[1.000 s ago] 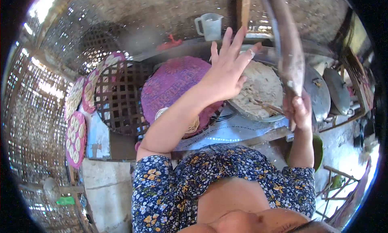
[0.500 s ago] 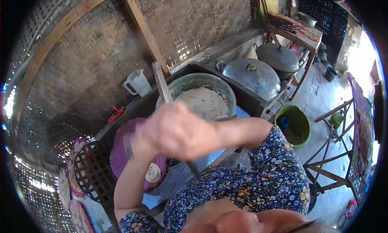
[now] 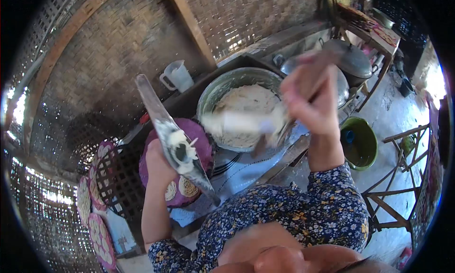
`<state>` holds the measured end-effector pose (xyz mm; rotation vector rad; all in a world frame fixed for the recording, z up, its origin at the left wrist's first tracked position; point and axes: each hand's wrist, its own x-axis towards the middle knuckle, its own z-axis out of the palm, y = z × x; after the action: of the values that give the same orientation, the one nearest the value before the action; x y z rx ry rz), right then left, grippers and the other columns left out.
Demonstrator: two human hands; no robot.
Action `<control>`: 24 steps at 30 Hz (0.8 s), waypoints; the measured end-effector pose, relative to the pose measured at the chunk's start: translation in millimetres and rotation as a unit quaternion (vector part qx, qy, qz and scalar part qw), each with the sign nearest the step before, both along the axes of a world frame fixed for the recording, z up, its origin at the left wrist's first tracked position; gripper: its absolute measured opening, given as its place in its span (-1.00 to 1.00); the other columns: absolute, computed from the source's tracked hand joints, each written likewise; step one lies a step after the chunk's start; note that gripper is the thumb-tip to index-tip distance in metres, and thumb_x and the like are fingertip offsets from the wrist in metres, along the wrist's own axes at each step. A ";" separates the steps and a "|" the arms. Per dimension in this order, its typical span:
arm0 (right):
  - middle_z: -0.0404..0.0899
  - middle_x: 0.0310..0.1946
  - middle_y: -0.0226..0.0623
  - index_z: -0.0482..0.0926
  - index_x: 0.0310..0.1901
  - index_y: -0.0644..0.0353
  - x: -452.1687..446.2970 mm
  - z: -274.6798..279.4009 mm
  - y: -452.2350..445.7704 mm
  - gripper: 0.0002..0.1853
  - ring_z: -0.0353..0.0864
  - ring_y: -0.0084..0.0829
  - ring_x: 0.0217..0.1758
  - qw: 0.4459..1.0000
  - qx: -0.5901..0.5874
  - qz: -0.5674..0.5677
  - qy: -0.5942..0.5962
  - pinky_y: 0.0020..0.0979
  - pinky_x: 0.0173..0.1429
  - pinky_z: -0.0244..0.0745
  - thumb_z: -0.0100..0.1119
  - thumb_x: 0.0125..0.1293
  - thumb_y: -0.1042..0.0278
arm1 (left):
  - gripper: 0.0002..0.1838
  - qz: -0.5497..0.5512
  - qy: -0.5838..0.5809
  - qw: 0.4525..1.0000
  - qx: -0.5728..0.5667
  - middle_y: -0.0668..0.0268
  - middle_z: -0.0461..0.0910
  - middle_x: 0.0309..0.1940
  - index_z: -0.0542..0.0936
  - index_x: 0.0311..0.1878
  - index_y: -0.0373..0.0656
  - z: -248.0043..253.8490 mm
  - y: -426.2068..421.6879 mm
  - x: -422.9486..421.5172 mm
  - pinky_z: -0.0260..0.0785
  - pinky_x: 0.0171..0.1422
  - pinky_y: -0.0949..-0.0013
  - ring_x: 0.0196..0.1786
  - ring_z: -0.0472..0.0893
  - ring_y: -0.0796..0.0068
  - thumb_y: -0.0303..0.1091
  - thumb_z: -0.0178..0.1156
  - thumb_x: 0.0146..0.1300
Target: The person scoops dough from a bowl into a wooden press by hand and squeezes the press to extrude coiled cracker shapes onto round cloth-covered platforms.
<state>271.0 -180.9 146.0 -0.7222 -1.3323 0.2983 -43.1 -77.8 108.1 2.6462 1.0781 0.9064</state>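
Observation:
My left hand is wrapped around the middle of a long press body, a tilted bar with a round opening smeared with white dough. Raised at the right, my right hand grips a wooden plunger, whose pale, dough-coated cylinder points left, blurred by motion. Beneath that cylinder is a large metal basin of pale dough. Below my left hand lies a round purple mat bearing coils of dough strands, partly hidden by the press body.
Behind the basin stands a clear plastic jug. Lidded pots are at the back right, with a green bucket on the floor. A black lattice crate and more mats with dough coils are at the left.
My hands, earlier close together over the press, are now apart. The plunger has come away to the right with my right hand, and the dough-smeared opening shows.

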 end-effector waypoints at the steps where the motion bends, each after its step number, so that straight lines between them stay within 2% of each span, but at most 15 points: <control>1: 0.43 -0.48 -0.34 0.19 -0.09 0.14 -2.3 -2.1 4.6 -0.58 0.46 -0.41 -0.33 0.995 0.057 -0.020 0.077 -0.37 -0.20 0.41 0.08 0.02 0.65 | -0.67 -0.037 -0.236 0.924 -0.297 0.14 0.58 -0.19 0.57 -0.28 -0.23 -2.8 3.5 1.2 0.50 -0.24 0.28 -0.25 0.60 0.29 -0.21 0.33 -0.06; 2: 0.42 -0.47 -0.35 0.18 -0.06 0.09 -4.7 -4.3 8.7 -0.56 0.45 -0.39 -0.29 0.981 0.110 -0.042 0.153 -0.31 -0.17 0.40 0.03 0.04 0.67 | -0.67 -0.068 -0.441 0.708 -0.547 0.13 0.55 -0.09 0.56 -0.25 -0.23 -5.9 6.0 4.2 0.52 -0.21 0.28 -0.18 0.60 0.31 -0.25 0.35 -0.06; 3: 0.42 -0.45 -0.34 0.17 -0.06 0.08 -8.9 -10.6 15.3 -0.57 0.44 -0.38 -0.28 0.966 0.154 -0.019 0.209 -0.29 -0.15 0.39 0.00 0.05 0.68 | -0.65 -0.120 -0.360 0.786 -0.489 0.09 0.48 0.01 0.54 -0.19 -0.20 -12.6 8.7 3.8 0.49 -0.09 0.18 -0.06 0.55 0.25 -0.28 0.35 -0.06; 4: 0.42 -0.43 -0.33 0.16 -0.05 0.06 -15.3 -21.3 24.3 -0.57 0.44 -0.37 -0.28 0.944 0.200 0.001 0.264 -0.28 -0.14 0.38 -0.03 0.07 0.69 | -0.60 -0.237 -0.305 0.861 -0.330 0.07 0.38 0.12 0.52 -0.12 -0.13 -32.2 22.8 12.0 0.37 0.07 0.06 0.10 0.43 0.15 -0.26 0.35 -0.04; 5: 0.42 -0.41 -0.31 0.16 -0.05 0.05 -21.7 -32.2 33.6 -0.57 0.43 -0.36 -0.27 0.916 0.247 0.020 0.316 -0.26 -0.12 0.37 -0.06 0.08 0.69 | -0.55 -0.333 -0.277 0.889 -0.150 0.05 0.28 0.23 0.49 -0.04 -0.05 -51.8 37.0 20.4 0.25 0.24 -0.05 0.26 0.31 0.05 -0.24 0.35 -0.03; 6: 0.42 -0.37 -0.28 0.16 -0.06 0.04 -29.2 -44.3 40.2 -0.60 0.43 -0.34 -0.31 0.916 0.241 0.044 0.318 -0.27 -0.14 0.36 -0.10 0.09 0.69 | -0.59 -0.311 -0.336 0.879 -0.131 0.08 0.21 0.28 0.49 -0.01 0.05 -44.6 35.7 30.1 0.04 0.34 -0.16 0.31 0.21 -0.02 -0.19 0.30 0.03; 8: 0.44 -0.32 -0.27 0.17 -0.06 0.05 -56.1 -70.4 48.1 -0.66 0.48 -0.27 -0.17 0.914 0.137 0.104 0.366 -0.24 -0.07 0.38 0.00 0.20 0.58 | -0.63 -0.392 -0.482 0.760 -0.189 0.13 0.19 0.29 0.48 -0.01 0.07 -21.9 18.9 43.5 0.08 0.32 -0.17 0.30 0.21 -0.08 -0.23 0.26 0.08; 10: 0.45 -0.16 -0.25 0.18 0.10 0.03 -65.8 -93.4 53.1 -0.57 0.44 -0.24 0.03 0.867 0.002 0.306 0.393 -0.21 0.05 0.39 0.07 0.23 0.46 | -0.73 -0.393 -0.546 0.721 -0.167 0.24 0.32 0.08 0.47 -0.07 0.05 -18.8 22.9 26.7 0.16 0.27 -0.17 0.28 0.24 -0.10 -0.19 0.16 0.16; 11: 0.45 -0.08 -0.17 0.30 0.09 0.01 -41.4 -119.4 67.1 -0.57 0.37 -0.25 0.12 0.923 -0.120 0.310 0.193 -0.19 0.09 0.38 0.14 0.19 0.33 | -0.73 -0.359 -0.551 0.738 -0.149 0.25 0.31 0.03 0.45 -0.06 0.05 -15.9 19.7 16.0 0.17 0.27 -0.16 0.27 0.25 -0.08 -0.18 0.15 0.17; 12: 0.45 -0.06 -0.15 0.36 0.08 0.02 -22.5 -136.0 77.3 -0.57 0.38 -0.24 0.12 0.965 -0.187 0.168 -0.072 -0.20 0.11 0.36 0.16 0.16 0.27 | -0.72 -0.324 -0.553 0.756 -0.133 0.27 0.31 -0.03 0.43 -0.06 0.04 -15.1 16.4 5.4 0.18 0.26 -0.15 0.27 0.25 -0.07 -0.16 0.13 0.18; 13: 0.45 -0.04 -0.12 0.42 0.06 0.03 -7.9 -150.4 85.5 -0.57 0.39 -0.24 0.12 0.914 -0.233 0.012 -0.331 -0.22 0.14 0.35 0.18 0.13 0.22 | -0.70 -0.307 -0.543 0.773 -0.117 0.27 0.30 -0.02 0.42 -0.04 0.05 -16.9 14.2 -3.6 0.19 0.25 -0.14 0.26 0.26 -0.06 -0.14 0.13 0.19; 14: 0.45 -0.02 -0.10 0.45 0.04 0.05 2.2 -165.9 92.2 -0.57 0.42 -0.22 0.10 0.797 -0.375 -0.057 -0.470 -0.23 0.12 0.37 0.18 0.10 0.22 | -0.68 -0.289 -0.532 0.789 -0.100 0.27 0.29 -0.01 0.41 -0.02 0.05 -18.9 12.3 -11.1 0.19 0.25 -0.13 0.25 0.27 -0.05 -0.13 0.13 0.19; 15: 0.45 0.00 -0.08 0.48 0.02 0.06 10.8 -180.7 97.2 -0.58 0.45 -0.21 0.08 0.633 -0.495 -0.123 -0.582 -0.24 0.10 0.39 0.17 0.08 0.22 | -0.66 -0.271 -0.521 0.805 -0.084 0.27 0.28 0.00 0.40 0.01 0.06 -21.7 8.9 -17.6 0.20 0.24 -0.12 0.24 0.28 -0.04 -0.11 0.12 0.19; 20: 0.59 -0.27 -0.11 0.58 -0.18 0.13 48.7 -226.9 127.2 -0.71 0.60 -0.15 -0.17 0.562 -0.517 -0.074 -0.642 -0.19 -0.10 0.51 0.16 0.04 0.25 | -0.56 -0.195 -0.506 0.835 -0.094 0.26 0.25 -0.02 0.36 0.06 -0.01 -33.7 -9.9 -42.0 0.26 0.19 -0.04 0.17 0.35 0.03 0.02 0.08 0.21; 24: 0.61 -0.36 -0.12 0.62 -0.32 0.18 65.3 -166.3 118.1 -0.81 0.62 -0.13 -0.25 0.551 -0.448 -0.084 -0.699 -0.20 -0.18 0.52 0.13 0.02 0.35 | -0.47 -0.142 -0.496 0.848 -0.121 0.26 0.22 -0.01 0.34 0.07 -0.06 -35.2 -31.3 -63.1 0.30 0.15 0.02 0.12 0.37 0.07 0.12 0.07 0.19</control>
<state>336.3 -62.8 -20.3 -2.2659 -2.6139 0.1971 -106.2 -109.1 72.8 1.6252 0.4588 1.6252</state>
